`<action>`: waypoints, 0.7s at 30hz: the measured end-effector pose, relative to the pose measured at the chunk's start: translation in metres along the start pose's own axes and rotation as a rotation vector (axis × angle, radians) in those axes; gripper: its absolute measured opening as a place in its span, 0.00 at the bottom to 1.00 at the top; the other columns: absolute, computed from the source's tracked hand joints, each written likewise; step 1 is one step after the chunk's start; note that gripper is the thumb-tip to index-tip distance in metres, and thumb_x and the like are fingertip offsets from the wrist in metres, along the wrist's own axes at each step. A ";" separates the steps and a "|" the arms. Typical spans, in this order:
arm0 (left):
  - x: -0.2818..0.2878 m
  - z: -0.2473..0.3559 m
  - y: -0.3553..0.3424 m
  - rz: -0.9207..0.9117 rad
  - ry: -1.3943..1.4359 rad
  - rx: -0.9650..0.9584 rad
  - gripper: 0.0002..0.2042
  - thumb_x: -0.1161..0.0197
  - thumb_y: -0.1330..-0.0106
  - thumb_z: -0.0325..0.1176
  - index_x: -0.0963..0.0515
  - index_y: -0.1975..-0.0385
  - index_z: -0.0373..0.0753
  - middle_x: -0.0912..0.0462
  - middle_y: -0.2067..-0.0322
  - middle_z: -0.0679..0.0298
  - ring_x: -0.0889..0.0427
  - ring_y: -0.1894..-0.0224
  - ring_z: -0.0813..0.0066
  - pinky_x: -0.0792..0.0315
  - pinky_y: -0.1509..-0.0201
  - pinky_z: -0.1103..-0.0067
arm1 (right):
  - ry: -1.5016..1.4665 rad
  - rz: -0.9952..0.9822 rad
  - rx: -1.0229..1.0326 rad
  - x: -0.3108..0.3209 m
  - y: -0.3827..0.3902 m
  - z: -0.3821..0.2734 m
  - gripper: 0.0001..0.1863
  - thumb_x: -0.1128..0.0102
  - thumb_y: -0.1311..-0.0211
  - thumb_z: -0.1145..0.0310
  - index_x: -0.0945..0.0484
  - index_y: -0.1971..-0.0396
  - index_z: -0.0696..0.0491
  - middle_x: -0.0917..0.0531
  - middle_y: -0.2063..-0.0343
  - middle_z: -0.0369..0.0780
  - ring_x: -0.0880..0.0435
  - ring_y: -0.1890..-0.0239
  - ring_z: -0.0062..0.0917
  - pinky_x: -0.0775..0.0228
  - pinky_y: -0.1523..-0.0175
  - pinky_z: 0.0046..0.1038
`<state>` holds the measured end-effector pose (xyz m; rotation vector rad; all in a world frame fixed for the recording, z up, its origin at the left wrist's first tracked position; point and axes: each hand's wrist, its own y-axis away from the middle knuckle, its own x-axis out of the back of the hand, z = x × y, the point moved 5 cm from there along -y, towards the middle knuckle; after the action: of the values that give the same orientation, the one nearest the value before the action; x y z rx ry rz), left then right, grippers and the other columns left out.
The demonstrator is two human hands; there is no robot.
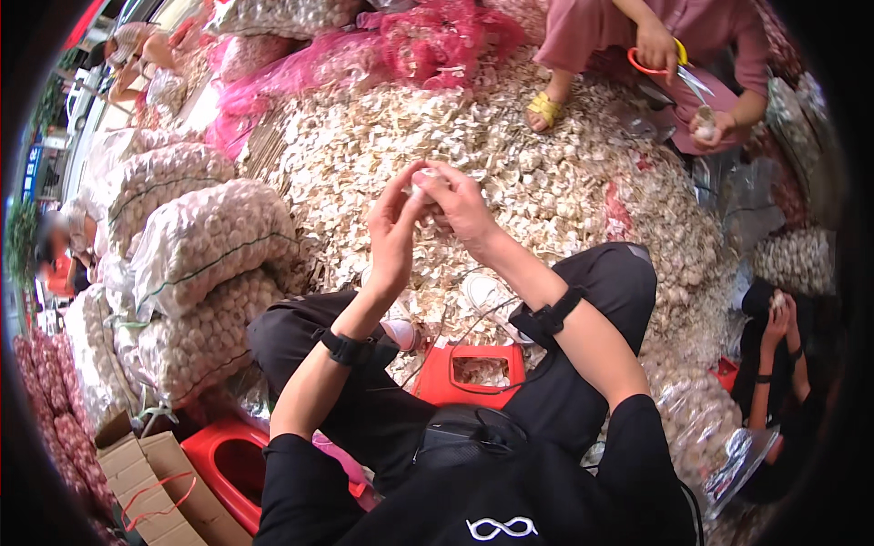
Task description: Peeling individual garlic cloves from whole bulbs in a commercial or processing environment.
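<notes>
Both my hands are raised in front of me over a wide heap of garlic bulbs and dry skins [364, 136], with their fingertips brought together. My left hand [393, 232] is closed, its thumb and fingers pressed toward the right. Bent inward, my right hand [462, 207] is also closed and meets it. Between the fingertips shows a small pale piece of garlic [422, 176]; the fingers cover most of it, so I cannot tell whether it is a whole bulb or a clove. Dark bands sit on both forearms.
Full garlic sacks [214, 237] are stacked at left, near a cardboard box [155, 478] and a red stool [223, 464]. Another red stool [442, 373] stands between my legs. At upper right, another person holds scissors [685, 68] and a garlic bulb [705, 130]. Pink netting [337, 59] lies behind.
</notes>
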<state>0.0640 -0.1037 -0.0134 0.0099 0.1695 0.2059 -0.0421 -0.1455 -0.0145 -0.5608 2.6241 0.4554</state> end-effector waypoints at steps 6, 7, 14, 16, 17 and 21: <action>-0.008 0.012 0.000 -0.071 -0.073 -0.107 0.26 0.36 0.40 0.20 0.32 0.40 0.35 0.24 0.53 0.62 0.25 0.65 0.85 0.25 0.60 0.86 | 0.104 0.087 0.148 0.010 -0.003 -0.001 0.18 0.45 0.33 0.59 0.22 0.57 0.61 0.24 0.75 0.29 0.30 0.74 0.09 0.37 0.70 0.15; -0.008 0.013 -0.001 -0.080 -0.097 -0.139 0.26 0.35 0.41 0.20 0.31 0.40 0.34 0.26 0.50 0.62 0.25 0.64 0.84 0.24 0.59 0.86 | 0.099 0.090 0.165 0.010 -0.003 -0.002 0.18 0.48 0.32 0.60 0.21 0.57 0.61 0.25 0.76 0.28 0.31 0.75 0.09 0.38 0.70 0.16; -0.013 0.023 0.004 -0.090 -0.227 -0.228 0.27 0.35 0.40 0.20 0.32 0.40 0.33 0.30 0.44 0.59 0.23 0.56 0.82 0.24 0.55 0.85 | 0.197 0.113 0.214 0.018 0.001 -0.007 0.19 0.56 0.27 0.61 0.20 0.60 0.60 0.26 0.81 0.29 0.32 0.78 0.11 0.39 0.72 0.18; -0.013 0.018 0.004 -0.064 -0.062 -0.167 0.27 0.36 0.40 0.20 0.34 0.39 0.32 0.29 0.44 0.58 0.23 0.53 0.81 0.24 0.54 0.85 | 0.282 0.151 0.206 0.019 0.004 -0.014 0.19 0.57 0.27 0.62 0.20 0.61 0.60 0.21 0.81 0.34 0.28 0.79 0.14 0.35 0.73 0.21; -0.013 0.014 0.004 -0.039 0.097 -0.098 0.28 0.36 0.39 0.20 0.36 0.38 0.31 0.29 0.44 0.57 0.23 0.51 0.79 0.25 0.52 0.84 | 0.471 0.147 0.327 0.020 0.002 -0.011 0.19 0.57 0.27 0.62 0.19 0.59 0.60 0.17 0.77 0.38 0.21 0.76 0.18 0.30 0.70 0.24; -0.003 0.011 0.003 -0.089 0.082 -0.026 0.28 0.37 0.39 0.19 0.38 0.38 0.29 0.24 0.50 0.59 0.22 0.52 0.78 0.26 0.50 0.84 | 0.522 0.129 0.328 0.011 0.005 -0.007 0.17 0.48 0.33 0.61 0.19 0.56 0.59 0.15 0.70 0.47 0.14 0.68 0.29 0.26 0.63 0.27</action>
<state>0.0625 -0.1013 -0.0018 -0.0317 0.2481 0.1196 -0.0554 -0.1470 -0.0124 -0.4464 3.1517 -0.1110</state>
